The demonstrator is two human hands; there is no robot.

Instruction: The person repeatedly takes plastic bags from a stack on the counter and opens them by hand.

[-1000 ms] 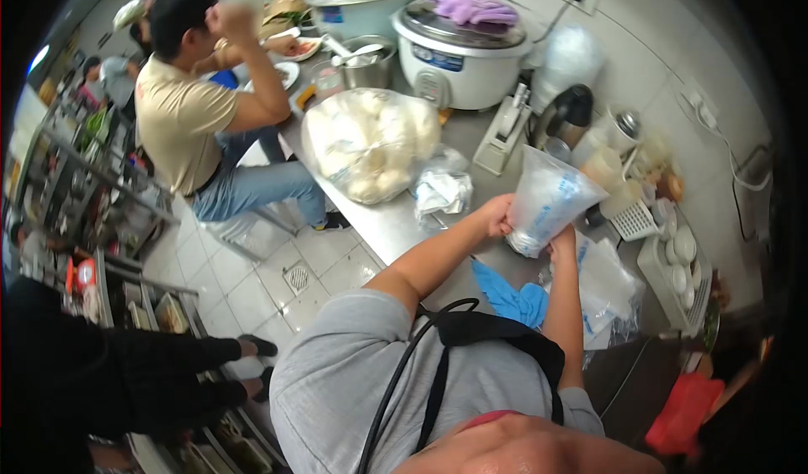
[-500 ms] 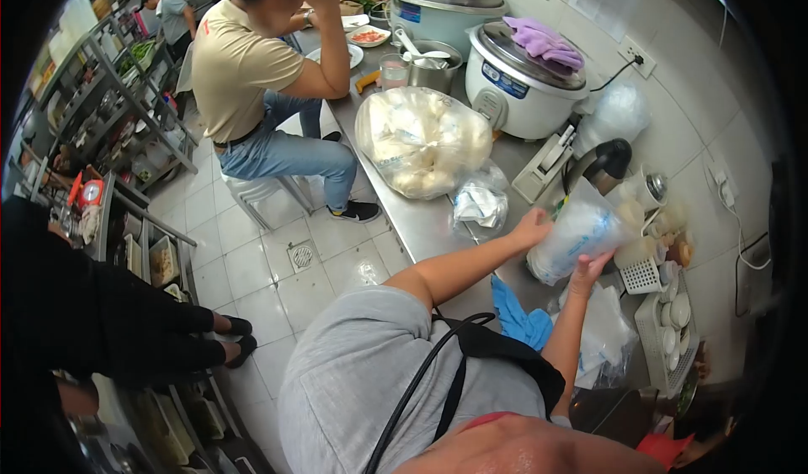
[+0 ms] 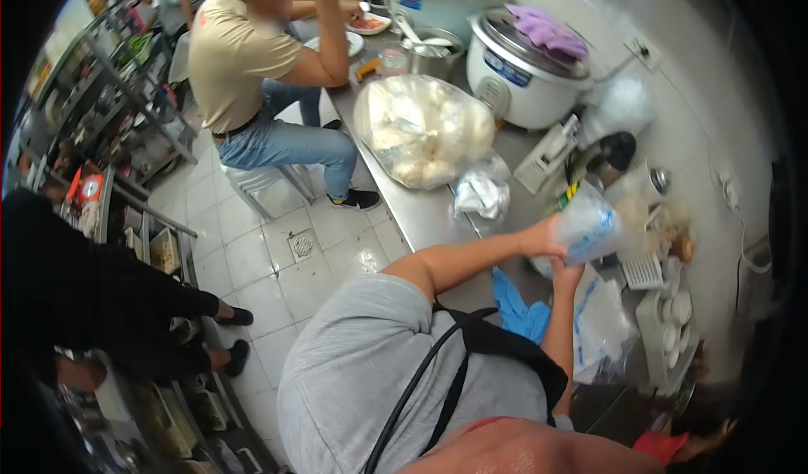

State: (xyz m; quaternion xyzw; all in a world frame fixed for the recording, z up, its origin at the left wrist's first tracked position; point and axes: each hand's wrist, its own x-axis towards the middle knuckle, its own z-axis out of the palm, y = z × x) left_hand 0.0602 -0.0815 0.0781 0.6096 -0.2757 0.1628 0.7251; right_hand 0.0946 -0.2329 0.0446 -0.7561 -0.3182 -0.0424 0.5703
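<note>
A clear plastic bag (image 3: 593, 226) with blue print is bunched up in front of me, above the steel counter. My left hand (image 3: 541, 237) is closed around its near left end. Just below, my right hand (image 3: 566, 274) grips the bag's lower edge, its fingers partly hidden and blurred. Blue gloves (image 3: 520, 307) lie on the counter under my forearms. Close to my right wrist is a stack of clear plastic sheets or bags (image 3: 602, 323). A small clear bag with white contents (image 3: 481, 195) rests beyond my left forearm.
A large bag of pale round pieces (image 3: 425, 129) sits on the counter (image 3: 417, 213). Behind stand rice cookers (image 3: 526, 74), one with a purple cloth (image 3: 547, 30). A basket of cups (image 3: 665, 331) is at right. One person (image 3: 244, 62) sits at the counter; another (image 3: 101, 289) stands left.
My hands have come together at the near end of the plastic bag, which looks gathered and smaller. The left hand moved nearer the right. The view shifted slightly.
</note>
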